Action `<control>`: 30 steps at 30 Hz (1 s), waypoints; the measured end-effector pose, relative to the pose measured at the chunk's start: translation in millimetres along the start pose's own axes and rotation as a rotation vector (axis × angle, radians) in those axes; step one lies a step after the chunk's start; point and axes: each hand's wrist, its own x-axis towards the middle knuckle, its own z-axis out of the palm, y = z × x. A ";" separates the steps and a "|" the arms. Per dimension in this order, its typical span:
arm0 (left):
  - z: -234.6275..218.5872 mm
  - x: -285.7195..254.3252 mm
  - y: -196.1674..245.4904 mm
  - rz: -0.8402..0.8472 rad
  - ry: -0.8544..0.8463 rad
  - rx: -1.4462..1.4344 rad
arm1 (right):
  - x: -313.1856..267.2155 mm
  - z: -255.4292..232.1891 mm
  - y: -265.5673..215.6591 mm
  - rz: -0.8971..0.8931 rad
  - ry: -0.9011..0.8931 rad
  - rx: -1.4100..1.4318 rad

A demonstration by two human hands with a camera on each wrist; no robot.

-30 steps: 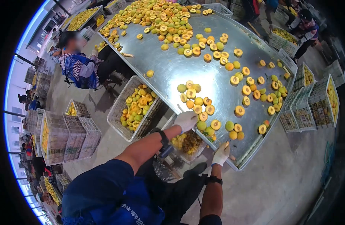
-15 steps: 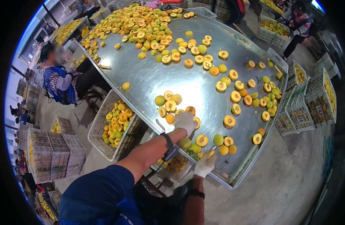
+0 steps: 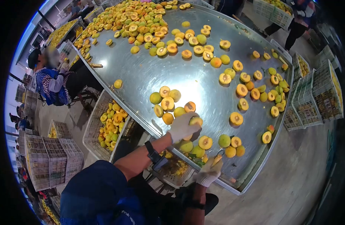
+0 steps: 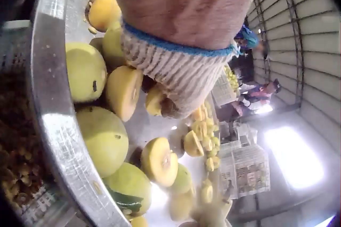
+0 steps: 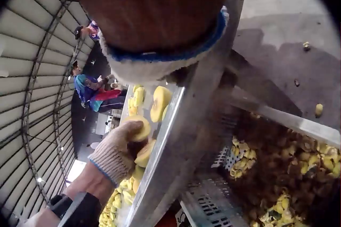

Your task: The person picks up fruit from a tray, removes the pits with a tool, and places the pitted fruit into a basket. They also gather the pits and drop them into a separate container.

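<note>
My left hand point(image 3: 184, 128), in a white knit glove, reaches over the table's near edge and grips a peach half point(image 3: 196, 121). The right wrist view also shows this peach half point(image 5: 139, 127) between its fingers. My gloved right hand point(image 3: 209, 172) is by the near edge, holding a small tool point(image 3: 217, 159) with a wooden handle and a thin metal loop. Peach halves point(image 3: 205, 142) with brown centres and whole-looking green-yellow peaches point(image 4: 101, 141) lie between the hands. In the right wrist view, the right hand's fingers are hidden behind the wrist and cuff.
The metal table point(image 3: 142, 80) has a raised rim, with a big heap of peaches point(image 3: 123, 22) at its far end. Below the near edge stand a crate of peaches point(image 3: 91, 129) and a crate of scraps point(image 5: 287, 179). A seated person point(image 3: 52, 80) works at left; stacked crates point(image 3: 309, 97) stand right.
My left hand has moved from the table's edge in among the peaches and now grips a half. My right hand keeps the tool near the edge. The head view has shifted.
</note>
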 end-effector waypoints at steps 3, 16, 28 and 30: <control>-9.4 -4.6 -5.9 -0.145 -0.038 -0.826 | -1.0 0.7 -8.9 0.018 0.028 -0.029; 4.9 -38.2 -23.8 -0.188 -0.396 -2.146 | -2.3 4.7 11.6 -0.074 0.054 -0.108; -1.6 -112.1 -37.4 0.053 -0.326 -1.835 | -57.9 -11.4 0.0 -0.254 -0.184 0.473; -9.4 -131.2 -36.3 0.062 -0.359 -1.826 | -84.3 3.1 -9.8 -0.393 -0.207 0.503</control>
